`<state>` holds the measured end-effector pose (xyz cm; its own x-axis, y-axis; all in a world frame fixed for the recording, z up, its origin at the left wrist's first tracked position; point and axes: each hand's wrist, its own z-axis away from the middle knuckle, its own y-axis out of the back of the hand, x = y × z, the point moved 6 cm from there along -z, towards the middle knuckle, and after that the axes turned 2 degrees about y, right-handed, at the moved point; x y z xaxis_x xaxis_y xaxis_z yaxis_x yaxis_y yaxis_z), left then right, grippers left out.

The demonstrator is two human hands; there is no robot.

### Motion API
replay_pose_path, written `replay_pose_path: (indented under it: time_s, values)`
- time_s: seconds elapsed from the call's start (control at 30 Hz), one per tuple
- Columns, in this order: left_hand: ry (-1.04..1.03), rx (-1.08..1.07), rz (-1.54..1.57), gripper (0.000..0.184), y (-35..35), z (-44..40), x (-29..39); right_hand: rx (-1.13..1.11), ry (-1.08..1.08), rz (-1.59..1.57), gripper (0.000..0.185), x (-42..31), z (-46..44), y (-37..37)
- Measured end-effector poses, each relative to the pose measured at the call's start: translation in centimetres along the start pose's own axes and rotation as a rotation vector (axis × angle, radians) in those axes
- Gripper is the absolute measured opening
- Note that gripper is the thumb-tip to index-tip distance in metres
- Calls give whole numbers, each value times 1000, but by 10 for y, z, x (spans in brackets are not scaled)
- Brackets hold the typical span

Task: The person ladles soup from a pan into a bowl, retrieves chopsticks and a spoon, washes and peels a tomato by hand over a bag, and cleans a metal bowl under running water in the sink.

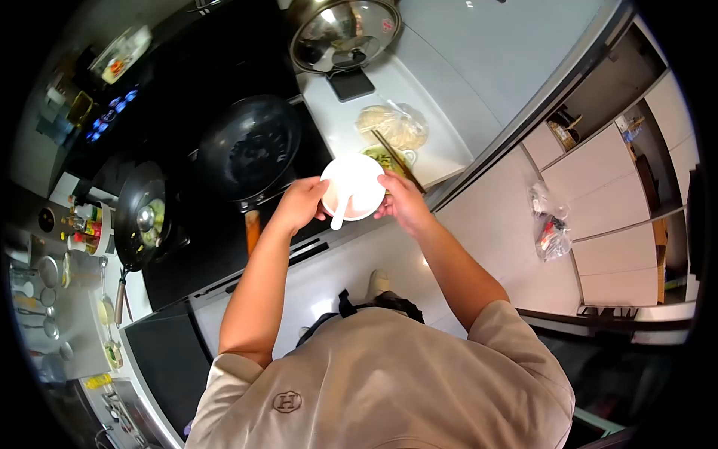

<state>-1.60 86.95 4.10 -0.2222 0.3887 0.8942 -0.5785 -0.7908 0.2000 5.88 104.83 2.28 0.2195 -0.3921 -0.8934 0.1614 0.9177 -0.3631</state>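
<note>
Between my two hands I hold a white bowl (363, 187) by its opposite sides, in front of my chest and near the counter's front edge. A white spoon (342, 207) rests in it, its handle sticking out over the near rim. My left hand (301, 203) grips the left side with the thumb on the rim. On the right side my right hand (404, 200) does the same. What else the bowl holds is washed out by glare. Just behind it is a bowl of green food (384, 156), partly hidden, with chopsticks (398, 161) lying across it.
A dark wok (250, 146) with a wooden handle sits on the black stove. Further left, a second pan (140, 213) holds food and a ladle. A plastic bag (395, 126) lies on the white counter, below a large pot with a glass lid (345, 37).
</note>
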Motion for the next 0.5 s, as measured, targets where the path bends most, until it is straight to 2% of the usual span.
replay_pose_path:
  time_s: [0.13,0.23,0.3,0.37,0.5]
  values:
    - [82,90,164,31,-18,-32,-45,-112,-105,162,49,6,-32,43]
    - [122,309,162,31,-11,-48,-73,80,-51,232,47,23,-83,119]
    - [111,378,151,31,-1,-60,-93,262,76,321,45,13,-98,161]
    - [110,476,139,32,7,-70,-89,330,150,607,45,5,-125,199]
    - [65,539,82,33,17,-102,-69,394,375,1068,42,-41,-167,206]
